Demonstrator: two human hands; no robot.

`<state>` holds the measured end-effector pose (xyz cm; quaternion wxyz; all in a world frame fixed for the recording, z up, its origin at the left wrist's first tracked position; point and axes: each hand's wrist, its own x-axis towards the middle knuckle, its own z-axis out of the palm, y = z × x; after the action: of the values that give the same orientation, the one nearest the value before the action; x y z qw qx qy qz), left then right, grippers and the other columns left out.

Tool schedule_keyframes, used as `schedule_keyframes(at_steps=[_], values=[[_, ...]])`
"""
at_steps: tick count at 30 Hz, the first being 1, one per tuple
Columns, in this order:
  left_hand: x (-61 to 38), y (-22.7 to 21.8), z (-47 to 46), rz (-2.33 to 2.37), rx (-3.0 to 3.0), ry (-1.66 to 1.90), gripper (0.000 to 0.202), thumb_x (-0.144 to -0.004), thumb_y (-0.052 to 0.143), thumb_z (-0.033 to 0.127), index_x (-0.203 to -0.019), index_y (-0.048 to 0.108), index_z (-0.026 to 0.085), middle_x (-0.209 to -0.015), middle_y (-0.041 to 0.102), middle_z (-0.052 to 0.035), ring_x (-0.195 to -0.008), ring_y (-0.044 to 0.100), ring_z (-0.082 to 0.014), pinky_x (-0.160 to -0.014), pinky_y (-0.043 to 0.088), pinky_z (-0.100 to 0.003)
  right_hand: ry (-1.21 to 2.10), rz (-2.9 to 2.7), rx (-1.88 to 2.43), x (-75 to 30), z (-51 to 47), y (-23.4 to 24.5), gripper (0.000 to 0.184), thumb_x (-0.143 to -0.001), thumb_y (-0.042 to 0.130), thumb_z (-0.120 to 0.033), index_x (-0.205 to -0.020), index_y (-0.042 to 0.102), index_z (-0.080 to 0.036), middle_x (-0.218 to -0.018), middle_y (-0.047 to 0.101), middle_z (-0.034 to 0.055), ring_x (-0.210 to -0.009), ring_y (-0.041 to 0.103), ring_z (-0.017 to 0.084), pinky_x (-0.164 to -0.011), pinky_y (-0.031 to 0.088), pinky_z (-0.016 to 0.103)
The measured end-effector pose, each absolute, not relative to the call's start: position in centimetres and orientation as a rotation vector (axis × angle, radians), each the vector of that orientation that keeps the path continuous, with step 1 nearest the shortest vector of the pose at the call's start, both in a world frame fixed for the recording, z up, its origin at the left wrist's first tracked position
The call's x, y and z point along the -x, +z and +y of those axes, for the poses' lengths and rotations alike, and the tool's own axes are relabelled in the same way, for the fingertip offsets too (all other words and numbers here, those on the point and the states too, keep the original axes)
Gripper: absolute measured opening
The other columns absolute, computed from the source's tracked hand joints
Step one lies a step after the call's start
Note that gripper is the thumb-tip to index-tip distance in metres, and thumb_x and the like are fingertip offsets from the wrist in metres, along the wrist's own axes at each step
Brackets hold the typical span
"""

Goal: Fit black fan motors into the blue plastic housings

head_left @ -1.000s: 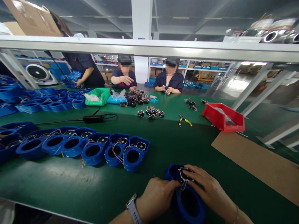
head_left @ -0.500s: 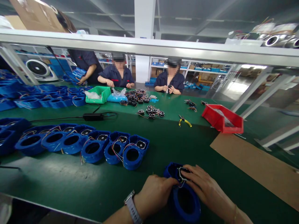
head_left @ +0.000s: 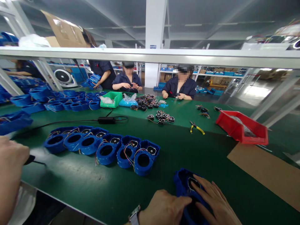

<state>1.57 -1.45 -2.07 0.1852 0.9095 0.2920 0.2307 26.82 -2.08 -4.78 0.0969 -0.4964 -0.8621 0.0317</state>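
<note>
A blue plastic housing (head_left: 181, 177) with a large round opening lies near the front edge, partly covered by my hands. Set in its upper part is a small black motor (head_left: 191, 183) with a silvery rim. My left hand (head_left: 165, 206), wearing a watch, grips the housing's left side, its fingers curled and its thumb pressed near the motor. From the right, my right hand (head_left: 217, 201) holds the housing, with fingers stretched over the motor and the round part. Wires under my fingers are hard to make out.
Several blue housings with motors (head_left: 143, 161) stand in a row to the left. Another person's hand (head_left: 11, 165) holds a black-handled tool at far left. Yellow-handled pliers (head_left: 197, 128), a red bin (head_left: 255, 132), cardboard (head_left: 264, 168) and a green bin (head_left: 114, 98) lie around; co-workers sit opposite.
The view has turned left. Another person's hand with a black-handled tool has come in at the left. My right fingers have spread further over the housing, and my left thumb has shifted toward the round part.
</note>
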Motion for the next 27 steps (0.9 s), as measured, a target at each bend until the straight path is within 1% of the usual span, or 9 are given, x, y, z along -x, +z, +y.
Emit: schedule_keyframes(at_steps=[5,9,10,12,14,16,18,21,27], values=[[1.3,-1.7,-2.0,0.965,-2.555,0.858,0.036,-0.088,0.036,0.013,-0.122,0.045,0.022,-0.085,0.070,-0.0008,-0.066,0.065,-0.0171,-0.057,0.044,-0.028,0.301,-2.494,1.572,-21.2,1.6,-2.8,0.050,-0.095,0.040,-0.051,-0.139,0.043,-0.028,-0.149,0.030,0.0052,-0.136,0.026,0.029,-0.108,0.023,0.062],[2.9,-1.2,-1.6,1.099,-2.589,0.991,0.036,-0.090,0.035,0.012,-0.123,0.045,0.020,-0.088,0.068,-0.0043,-0.069,0.060,-0.0194,-0.062,0.047,-0.033,0.384,-2.461,1.554,-17.4,4.0,-1.5,0.050,-0.095,0.041,-0.048,-0.136,0.048,-0.019,-0.147,0.033,0.0088,-0.135,0.027,0.028,-0.110,0.023,0.057],[3.0,-1.2,-1.4,1.108,-2.600,1.001,0.036,-0.089,0.037,0.012,-0.123,0.045,0.020,-0.089,0.066,-0.0051,-0.073,0.060,-0.0203,-0.065,0.048,-0.035,0.384,-2.445,1.529,-16.8,4.4,-1.5,0.050,-0.094,0.043,-0.046,-0.135,0.048,-0.017,-0.146,0.034,0.0102,-0.135,0.028,0.028,-0.111,0.024,0.055],[3.0,-1.5,-1.0,1.108,-2.624,0.956,0.038,-0.086,0.044,0.013,-0.123,0.046,0.021,-0.097,0.064,-0.0063,-0.087,0.059,-0.0229,-0.080,0.049,-0.043,0.374,-2.415,1.475,-16.0,4.9,-2.0,0.049,-0.093,0.046,-0.040,-0.133,0.049,-0.012,-0.145,0.036,0.0132,-0.134,0.030,0.028,-0.111,0.026,0.052],[2.8,-2.0,-0.5,1.141,-2.639,0.836,0.044,-0.081,0.052,0.014,-0.124,0.046,0.023,-0.112,0.061,-0.0060,-0.104,0.056,-0.0260,-0.095,0.043,-0.052,0.356,-2.394,1.437,-15.4,5.1,-2.5,0.047,-0.094,0.046,-0.036,-0.132,0.050,-0.008,-0.143,0.037,0.0158,-0.133,0.031,0.028,-0.112,0.026,0.051],[2.6,-2.5,0.0,1.205,-2.629,0.714,0.050,-0.077,0.056,0.013,-0.125,0.045,0.024,-0.120,0.059,-0.0049,-0.115,0.051,-0.0272,-0.104,0.034,-0.057,0.328,-2.378,1.420,-14.9,5.3,-3.0,0.044,-0.095,0.043,-0.031,-0.131,0.050,-0.007,-0.142,0.038,0.0170,-0.132,0.031,0.029,-0.112,0.026,0.051],[2.7,-3.0,0.5,1.263,-2.624,0.656,0.051,-0.077,0.054,0.009,-0.125,0.044,0.023,-0.117,0.061,-0.0052,-0.115,0.052,-0.0257,-0.106,0.031,-0.057,0.300,-2.357,1.396,-14.3,5.7,-3.3,0.041,-0.095,0.040,-0.026,-0.130,0.050,-0.008,-0.141,0.040,0.0166,-0.132,0.032,0.029,-0.111,0.026,0.052],[3.3,-3.6,1.5,1.313,-2.684,0.673,0.050,-0.080,0.048,0.006,-0.127,0.043,0.022,-0.110,0.064,-0.0059,-0.107,0.058,-0.0224,-0.104,0.035,-0.052,0.331,-2.326,1.347,-13.4,6.6,-3.2,0.037,-0.095,0.039,-0.021,-0.128,0.052,-0.011,-0.140,0.042,0.0148,-0.131,0.033,0.027,-0.111,0.027,0.051],[4.7,-4.7,3.5,1.256,-2.860,0.711,0.041,-0.090,0.039,0.017,-0.131,0.042,0.018,-0.107,0.066,-0.0083,-0.097,0.063,-0.0224,-0.094,0.044,-0.045,0.368,-2.088,1.368,-13.3,4.4,-1.4,0.040,-0.089,0.048,-0.015,-0.129,0.051,-0.016,-0.141,0.042,0.0105,-0.131,0.035,0.022,-0.111,0.029,0.045]])
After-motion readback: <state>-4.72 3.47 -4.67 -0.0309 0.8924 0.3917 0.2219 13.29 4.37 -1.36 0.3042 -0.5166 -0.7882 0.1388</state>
